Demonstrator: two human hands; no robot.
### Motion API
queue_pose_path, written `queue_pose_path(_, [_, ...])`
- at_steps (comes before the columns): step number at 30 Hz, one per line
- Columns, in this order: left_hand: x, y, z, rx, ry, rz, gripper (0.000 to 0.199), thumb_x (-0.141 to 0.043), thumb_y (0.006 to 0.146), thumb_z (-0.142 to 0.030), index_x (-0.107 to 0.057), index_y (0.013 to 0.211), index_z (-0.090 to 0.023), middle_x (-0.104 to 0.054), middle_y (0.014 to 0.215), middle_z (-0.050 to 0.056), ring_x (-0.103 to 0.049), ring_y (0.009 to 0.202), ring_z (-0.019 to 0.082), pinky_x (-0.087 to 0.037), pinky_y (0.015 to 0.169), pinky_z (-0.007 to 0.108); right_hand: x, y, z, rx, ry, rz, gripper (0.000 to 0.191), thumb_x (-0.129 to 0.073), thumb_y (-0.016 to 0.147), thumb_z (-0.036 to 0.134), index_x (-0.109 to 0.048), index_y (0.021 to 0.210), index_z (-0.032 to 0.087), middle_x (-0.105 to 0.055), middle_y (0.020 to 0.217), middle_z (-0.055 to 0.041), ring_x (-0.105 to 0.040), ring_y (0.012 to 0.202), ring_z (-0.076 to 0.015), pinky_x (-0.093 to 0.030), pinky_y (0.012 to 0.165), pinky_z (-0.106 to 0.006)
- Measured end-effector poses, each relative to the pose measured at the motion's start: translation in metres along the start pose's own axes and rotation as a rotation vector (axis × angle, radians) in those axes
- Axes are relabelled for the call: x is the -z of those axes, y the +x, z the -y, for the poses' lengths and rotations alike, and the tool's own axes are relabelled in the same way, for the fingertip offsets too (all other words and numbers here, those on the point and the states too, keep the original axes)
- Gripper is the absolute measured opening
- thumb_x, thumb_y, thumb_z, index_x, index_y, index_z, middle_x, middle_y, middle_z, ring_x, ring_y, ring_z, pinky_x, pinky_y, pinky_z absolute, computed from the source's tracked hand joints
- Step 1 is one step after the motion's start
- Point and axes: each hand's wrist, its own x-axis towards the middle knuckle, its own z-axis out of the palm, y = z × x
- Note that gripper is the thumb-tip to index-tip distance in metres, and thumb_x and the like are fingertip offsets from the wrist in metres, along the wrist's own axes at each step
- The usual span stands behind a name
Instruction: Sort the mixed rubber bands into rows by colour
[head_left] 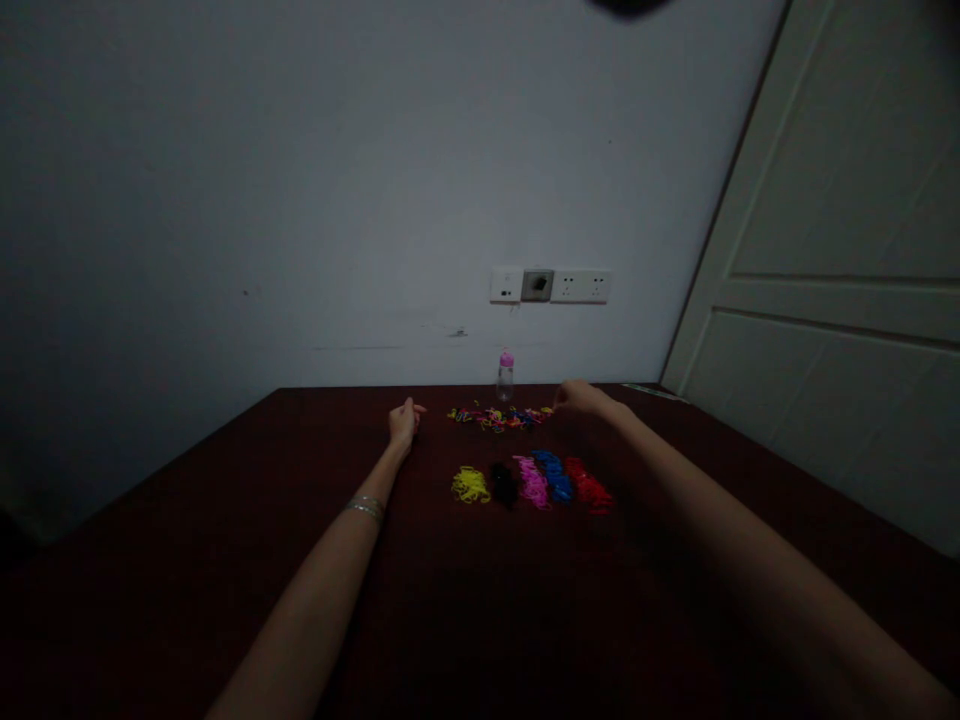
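Note:
A mixed pile of small coloured loops, which look like rubber bands (499, 418), spreads across the far part of the table. My right hand (583, 397) is at the pile's right end, fingertips bent down and pinched together; anything between them is too small to make out. To the left of the pile, my left hand (403, 422) rests on the table with curled fingers, and its palm is hidden. Nearer to me lie sorted heaps in a row: yellow bands (471, 485), black bands (504, 484), pink bands (532, 482), blue bands (553, 476) and red bands (589, 486).
A clear bottle with a pink cap (505, 378) stands upright behind the mixed pile. The dark red table (465, 600) meets a pale wall (375, 200) bearing sockets (581, 286). A white panelled door (825, 250) is at the right. The room is dim.

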Motion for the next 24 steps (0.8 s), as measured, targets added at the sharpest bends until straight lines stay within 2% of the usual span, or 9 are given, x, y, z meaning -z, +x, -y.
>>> queue_pose_path(5, [0.000, 0.001, 0.001, -0.006, 0.016, -0.004, 0.043, -0.043, 0.077, -0.046, -0.058, 0.057, -0.012, -0.034, 0.039, -0.004, -0.027, 0.032, 0.006, -0.017, 0.035, 0.020, -0.005, 0.000, 0.005, -0.025, -0.163, 0.093, 0.036, -0.072, 0.061, 0.019, -0.068, 0.097, 0.012, -0.067, 0.101, -0.0168, -0.064, 0.090, -0.0249, -0.047, 0.069, -0.026])
queue_pose_path(9, [0.000, 0.001, 0.002, -0.012, 0.028, -0.005, 0.043, -0.044, 0.076, -0.048, -0.057, 0.057, -0.012, -0.035, 0.039, -0.004, -0.027, 0.032, 0.006, -0.018, 0.035, 0.020, -0.005, -0.001, 0.008, 0.002, -0.170, 0.037, 0.027, -0.067, 0.068, 0.022, -0.069, 0.093, 0.011, -0.067, 0.097, -0.0186, -0.064, 0.090, -0.0259, -0.046, 0.067, -0.026])
queue_pose_path(13, [0.001, 0.001, 0.002, -0.022, 0.040, 0.004, 0.043, -0.044, 0.076, -0.048, -0.058, 0.057, -0.012, -0.035, 0.039, -0.004, -0.027, 0.032, 0.006, -0.017, 0.035, 0.020, 0.000, -0.006, 0.012, 0.017, -0.095, 0.022, 0.022, -0.062, 0.073, 0.026, -0.070, 0.089, 0.014, -0.069, 0.093, -0.0152, -0.064, 0.087, -0.0236, -0.045, 0.065, -0.025])
queue_pose_path(19, [-0.001, -0.002, -0.001, -0.025, 0.071, 0.001, 0.043, -0.044, 0.076, -0.048, -0.058, 0.056, -0.012, -0.035, 0.039, -0.004, -0.029, 0.033, 0.006, -0.020, 0.036, 0.020, 0.000, -0.005, 0.014, 0.057, -0.047, -0.103, 0.026, -0.049, 0.082, 0.023, -0.069, 0.097, 0.018, -0.068, 0.101, -0.0108, -0.062, 0.094, -0.0200, -0.044, 0.070, -0.022])
queue_pose_path(21, [-0.001, -0.003, -0.002, -0.022, 0.062, 0.001, 0.041, -0.045, 0.076, -0.046, -0.058, 0.056, -0.012, -0.035, 0.039, -0.004, -0.028, 0.033, 0.006, -0.019, 0.036, 0.020, -0.002, -0.003, 0.015, 0.050, -0.075, -0.077, 0.024, -0.051, 0.082, 0.025, -0.069, 0.097, 0.018, -0.068, 0.102, -0.0114, -0.062, 0.094, -0.0205, -0.044, 0.071, -0.023])
queue_pose_path(24, [0.000, -0.004, -0.002, -0.020, 0.061, 0.002, 0.038, -0.044, 0.076, -0.042, -0.058, 0.056, -0.012, -0.036, 0.039, -0.004, -0.028, 0.033, 0.006, -0.019, 0.036, 0.020, -0.004, -0.001, 0.019, 0.021, -0.180, 0.031, 0.024, -0.066, 0.071, 0.025, -0.070, 0.092, 0.015, -0.067, 0.101, -0.0157, -0.062, 0.095, -0.0251, -0.046, 0.072, -0.026])
